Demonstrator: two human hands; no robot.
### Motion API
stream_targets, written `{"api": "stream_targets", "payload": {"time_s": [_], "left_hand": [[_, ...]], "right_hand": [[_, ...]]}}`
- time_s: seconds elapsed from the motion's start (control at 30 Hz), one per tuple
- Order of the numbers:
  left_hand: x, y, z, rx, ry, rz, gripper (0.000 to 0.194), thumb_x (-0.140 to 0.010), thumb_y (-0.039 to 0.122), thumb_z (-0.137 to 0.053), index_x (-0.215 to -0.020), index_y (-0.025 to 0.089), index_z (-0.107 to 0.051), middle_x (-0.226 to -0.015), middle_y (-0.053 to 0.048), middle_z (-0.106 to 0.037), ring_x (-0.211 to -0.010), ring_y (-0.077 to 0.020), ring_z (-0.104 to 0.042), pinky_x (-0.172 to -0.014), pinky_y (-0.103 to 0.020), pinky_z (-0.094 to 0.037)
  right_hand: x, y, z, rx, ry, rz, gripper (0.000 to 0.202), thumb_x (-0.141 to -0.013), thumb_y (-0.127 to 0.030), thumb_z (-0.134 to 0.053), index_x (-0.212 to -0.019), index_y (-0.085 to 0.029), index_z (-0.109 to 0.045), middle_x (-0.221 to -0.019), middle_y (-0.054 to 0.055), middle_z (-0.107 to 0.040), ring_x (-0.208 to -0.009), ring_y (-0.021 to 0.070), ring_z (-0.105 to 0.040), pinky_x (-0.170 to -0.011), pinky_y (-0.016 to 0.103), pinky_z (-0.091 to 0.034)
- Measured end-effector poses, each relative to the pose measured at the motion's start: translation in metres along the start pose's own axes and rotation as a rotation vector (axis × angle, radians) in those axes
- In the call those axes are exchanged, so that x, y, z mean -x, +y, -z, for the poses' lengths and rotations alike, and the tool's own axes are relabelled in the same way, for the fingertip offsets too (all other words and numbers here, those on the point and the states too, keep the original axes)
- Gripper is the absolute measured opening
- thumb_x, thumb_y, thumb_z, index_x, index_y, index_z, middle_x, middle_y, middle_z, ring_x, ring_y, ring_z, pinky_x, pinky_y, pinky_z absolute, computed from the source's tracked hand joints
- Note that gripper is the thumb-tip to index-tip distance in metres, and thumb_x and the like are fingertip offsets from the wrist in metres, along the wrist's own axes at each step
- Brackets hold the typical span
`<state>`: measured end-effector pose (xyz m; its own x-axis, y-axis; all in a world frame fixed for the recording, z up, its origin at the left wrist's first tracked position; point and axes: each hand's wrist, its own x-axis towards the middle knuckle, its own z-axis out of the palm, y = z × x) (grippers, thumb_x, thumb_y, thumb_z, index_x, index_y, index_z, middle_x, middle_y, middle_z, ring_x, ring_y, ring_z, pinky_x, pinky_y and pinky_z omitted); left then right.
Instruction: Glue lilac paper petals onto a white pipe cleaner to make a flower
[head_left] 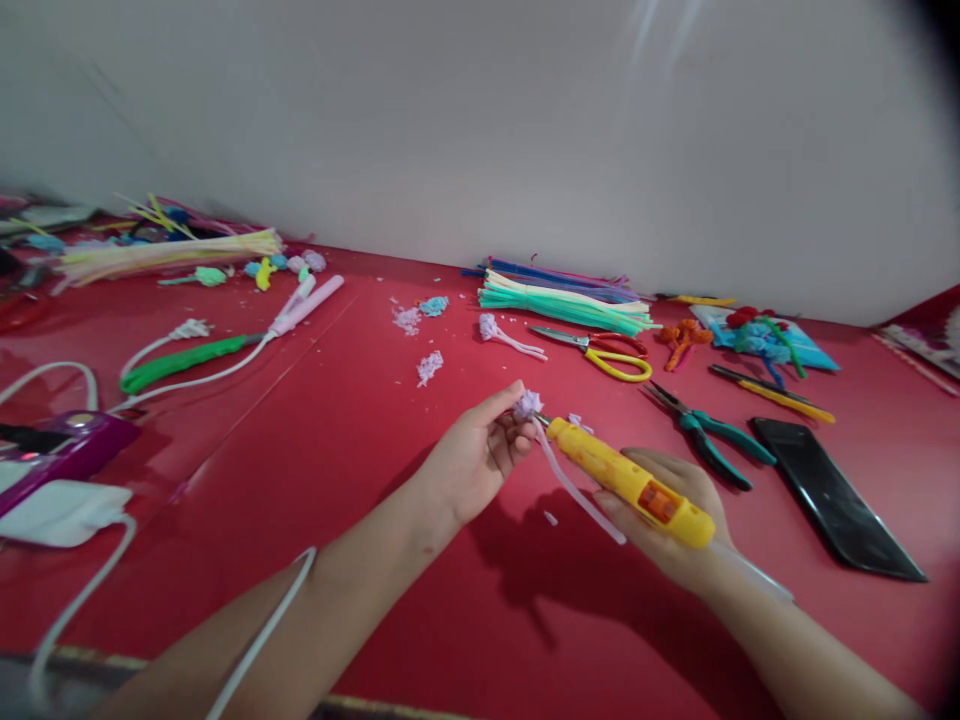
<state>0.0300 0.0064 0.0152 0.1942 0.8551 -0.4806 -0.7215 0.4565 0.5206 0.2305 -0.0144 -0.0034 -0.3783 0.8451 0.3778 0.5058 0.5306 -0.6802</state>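
Observation:
A small lilac fuzzy flower is pinched between the fingertips of my left hand, near the middle of the view. From it a pale lilac stem hangs down to the right. My right hand is wrapped round a yellow glue gun, whose metal nozzle touches or nearly touches the flower. A clear glue stick sticks out of the gun's rear end. Just behind the nozzle, a lilac scrap lies on the red table.
Behind my hands lie bundled pipe cleaners, scissors and a lilac flower with stems. Pliers and a black phone are at the right. A purple power strip, white cords and a pink hot tool occupy the left.

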Motion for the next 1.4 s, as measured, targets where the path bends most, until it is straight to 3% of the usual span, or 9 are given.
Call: {"api": "stream_targets", "payload": {"time_s": [0.2, 0.33, 0.43, 0.53, 0.67, 0.8, 1.0, 1.1, 1.4], "left_hand": [[-0.002, -0.002, 0.005, -0.074, 0.011, -0.072, 0.017, -0.076, 0.026, -0.064, -0.068, 0.012, -0.058, -0.057, 0.001, -0.056, -0.049, -0.0054, -0.053, -0.047, -0.014, -0.043], [0.002, -0.008, 0.006, -0.177, -0.18, -0.167, 0.017, -0.077, 0.03, -0.063, -0.073, 0.014, -0.06, -0.072, -0.001, -0.062, -0.066, -0.0105, -0.061, -0.069, -0.023, -0.049], [0.009, -0.012, 0.002, -0.243, -0.268, -0.14, 0.017, -0.078, 0.031, -0.062, -0.085, 0.015, -0.062, -0.077, -0.002, -0.063, -0.08, -0.0169, -0.065, -0.083, -0.031, -0.047], [0.013, -0.016, -0.002, -0.305, -0.337, 0.005, 0.024, -0.079, 0.031, -0.061, -0.097, 0.016, -0.061, -0.077, -0.004, -0.064, -0.074, -0.0204, -0.066, -0.078, -0.037, -0.049], [0.014, -0.025, -0.001, -0.309, -0.37, 0.084, 0.017, -0.081, 0.03, -0.057, -0.087, 0.015, -0.061, -0.068, -0.003, -0.062, -0.061, -0.0164, -0.063, -0.065, -0.029, -0.049], [0.013, -0.039, 0.002, -0.355, -0.436, 0.215, 0.021, -0.081, 0.03, -0.054, -0.071, 0.012, -0.059, -0.062, -0.005, -0.061, -0.056, -0.0157, -0.061, -0.062, -0.028, -0.047], [0.015, -0.047, -0.001, -0.298, -0.278, 0.231, 0.014, -0.079, 0.027, -0.056, -0.078, 0.014, -0.059, -0.062, -0.001, -0.058, -0.048, -0.011, -0.054, -0.056, -0.026, -0.046], [0.015, -0.043, -0.002, -0.289, -0.245, 0.246, 0.014, -0.079, 0.025, -0.055, -0.075, 0.012, -0.058, -0.062, -0.002, -0.057, -0.048, -0.0099, -0.052, -0.057, -0.026, -0.045], [0.016, -0.04, 0.001, -0.379, -0.331, 0.167, 0.014, -0.082, 0.022, -0.05, -0.074, 0.012, -0.056, -0.063, -0.002, -0.056, -0.047, -0.0112, -0.053, -0.055, -0.028, -0.045]], "right_hand": [[-0.001, 0.002, 0.002, -0.328, 0.048, -0.224, 0.021, -0.081, -0.039, -0.054, -0.079, -0.02, -0.062, -0.066, 0.004, -0.059, -0.058, 0.0171, -0.054, -0.054, 0.03, -0.043], [-0.012, 0.0, 0.0, -0.711, 0.176, -0.412, 0.022, -0.081, -0.038, -0.051, -0.078, -0.018, -0.059, -0.073, 0.004, -0.06, -0.058, 0.0152, -0.054, -0.053, 0.028, -0.046], [-0.018, 0.0, -0.005, -0.906, 0.184, -0.441, 0.022, -0.078, -0.036, -0.049, -0.082, -0.017, -0.06, -0.076, 0.006, -0.062, -0.067, 0.0187, -0.059, -0.06, 0.031, -0.049], [-0.02, 0.002, -0.009, -0.946, 0.109, -0.438, 0.023, -0.079, -0.035, -0.049, -0.085, -0.017, -0.063, -0.087, 0.006, -0.066, -0.083, 0.0214, -0.061, -0.081, 0.035, -0.048], [-0.019, 0.0, -0.011, -0.864, -0.01, -0.4, 0.03, -0.086, -0.043, -0.045, -0.091, -0.02, -0.064, -0.09, 0.002, -0.067, -0.088, 0.0195, -0.061, -0.09, 0.033, -0.043], [-0.015, -0.007, -0.014, -0.709, -0.154, -0.307, 0.036, -0.091, -0.046, -0.036, -0.097, -0.021, -0.061, -0.075, 0.002, -0.064, -0.068, 0.017, -0.06, -0.068, 0.03, -0.049], [-0.013, -0.01, -0.011, -0.301, 0.122, -0.045, 0.031, -0.082, -0.035, -0.055, -0.109, -0.02, -0.052, -0.105, 0.008, -0.058, -0.095, 0.0206, -0.055, -0.081, 0.034, -0.045], [-0.015, -0.009, 0.001, -0.259, 0.306, 0.058, 0.029, -0.08, -0.026, -0.058, -0.107, -0.02, -0.05, -0.098, 0.005, -0.058, -0.091, 0.0175, -0.056, -0.082, 0.032, -0.045], [-0.014, -0.01, 0.016, 0.092, 0.349, 0.317, 0.003, -0.084, -0.019, -0.056, -0.085, -0.02, -0.058, -0.075, 0.003, -0.067, -0.068, 0.0129, -0.06, -0.064, 0.024, -0.046]]}}
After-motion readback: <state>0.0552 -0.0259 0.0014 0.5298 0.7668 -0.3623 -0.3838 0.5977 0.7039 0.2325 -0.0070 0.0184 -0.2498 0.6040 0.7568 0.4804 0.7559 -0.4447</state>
